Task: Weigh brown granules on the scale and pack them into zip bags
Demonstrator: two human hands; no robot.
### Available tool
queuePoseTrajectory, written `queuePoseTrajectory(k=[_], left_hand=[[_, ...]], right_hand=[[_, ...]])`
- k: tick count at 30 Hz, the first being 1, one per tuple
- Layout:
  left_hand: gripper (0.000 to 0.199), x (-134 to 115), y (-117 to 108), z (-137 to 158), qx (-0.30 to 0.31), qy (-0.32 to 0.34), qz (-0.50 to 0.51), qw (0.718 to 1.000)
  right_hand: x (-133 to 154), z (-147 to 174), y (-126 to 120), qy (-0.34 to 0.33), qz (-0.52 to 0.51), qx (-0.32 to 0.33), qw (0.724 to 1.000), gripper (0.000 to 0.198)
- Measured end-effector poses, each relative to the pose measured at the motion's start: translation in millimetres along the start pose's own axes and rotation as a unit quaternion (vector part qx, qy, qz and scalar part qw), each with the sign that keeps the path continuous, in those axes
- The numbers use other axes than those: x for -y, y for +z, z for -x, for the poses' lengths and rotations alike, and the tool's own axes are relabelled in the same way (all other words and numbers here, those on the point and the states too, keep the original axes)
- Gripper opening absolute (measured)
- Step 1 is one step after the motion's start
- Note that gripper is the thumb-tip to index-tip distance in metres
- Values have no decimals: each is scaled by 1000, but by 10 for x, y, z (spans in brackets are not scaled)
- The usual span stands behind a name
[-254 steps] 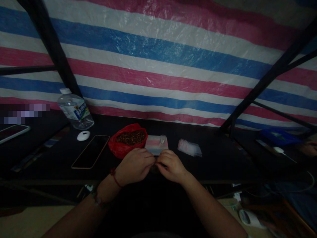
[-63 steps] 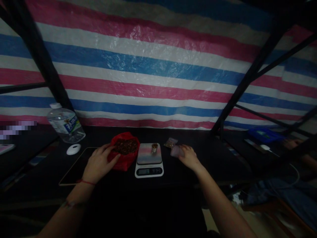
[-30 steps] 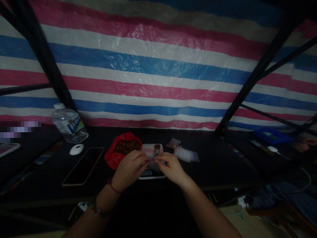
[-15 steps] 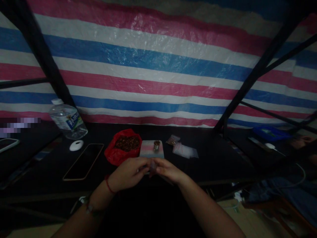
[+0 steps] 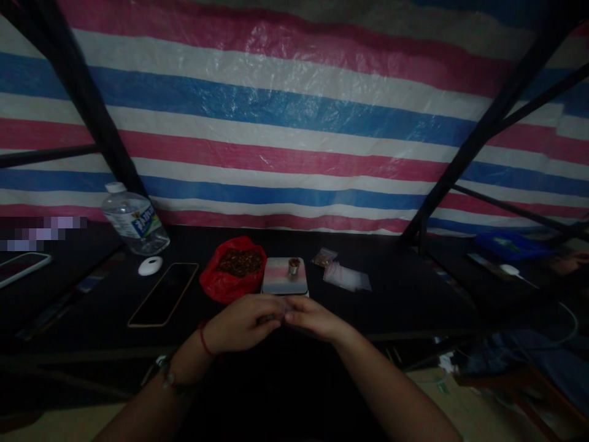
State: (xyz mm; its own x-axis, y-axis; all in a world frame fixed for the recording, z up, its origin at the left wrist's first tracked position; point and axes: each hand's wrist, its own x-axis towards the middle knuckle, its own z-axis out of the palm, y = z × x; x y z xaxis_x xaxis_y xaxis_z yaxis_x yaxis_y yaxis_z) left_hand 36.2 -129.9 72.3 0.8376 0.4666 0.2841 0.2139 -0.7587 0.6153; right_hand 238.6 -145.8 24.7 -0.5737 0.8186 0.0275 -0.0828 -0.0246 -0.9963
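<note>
Because thin plastic creases, pinch lightly

Left hand (image 5: pixel 246 319) and right hand (image 5: pixel 313 317) meet at lower centre, pinching a mostly hidden plastic bag (image 5: pixel 286 305); even pressure, clear of the filled cup (image 5: pixel 293 268) on the scale (image 5: pixel 278 280), should serve best.

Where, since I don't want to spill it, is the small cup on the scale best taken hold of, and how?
Probably pinch the small cup by its side wall, just below the rim, coming from the right. It stands upright with brown bits at its open top, so keep it level. It sits right of centre on the scale, with the red bag close on the scale's left.
</note>
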Motion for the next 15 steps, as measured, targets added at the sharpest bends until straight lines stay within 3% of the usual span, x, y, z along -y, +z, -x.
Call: queuePoseTrajectory(k=[6,8,10,12,15], left_hand=[[19,-16,0,31,-7,6,-9,1000],[26,37,-32,46,-50,-34,-29,998],[29,163,-104,44,-129,-99,-72,984],[29,366,-209,14,-205,-164,-138,955],[31,756,-373,-68,-149,-238,-220,934]], right_hand=[[24,-23,35,-21,6,-26,999,43],[44,-27,-9,-32,8,-44,998,41],[37,-33,-139,-62,23,-70,995,39],[-23,-44,-352,-106,52,-125,985,38],[-218,-62,-721,-165,104,-266,944,35]])
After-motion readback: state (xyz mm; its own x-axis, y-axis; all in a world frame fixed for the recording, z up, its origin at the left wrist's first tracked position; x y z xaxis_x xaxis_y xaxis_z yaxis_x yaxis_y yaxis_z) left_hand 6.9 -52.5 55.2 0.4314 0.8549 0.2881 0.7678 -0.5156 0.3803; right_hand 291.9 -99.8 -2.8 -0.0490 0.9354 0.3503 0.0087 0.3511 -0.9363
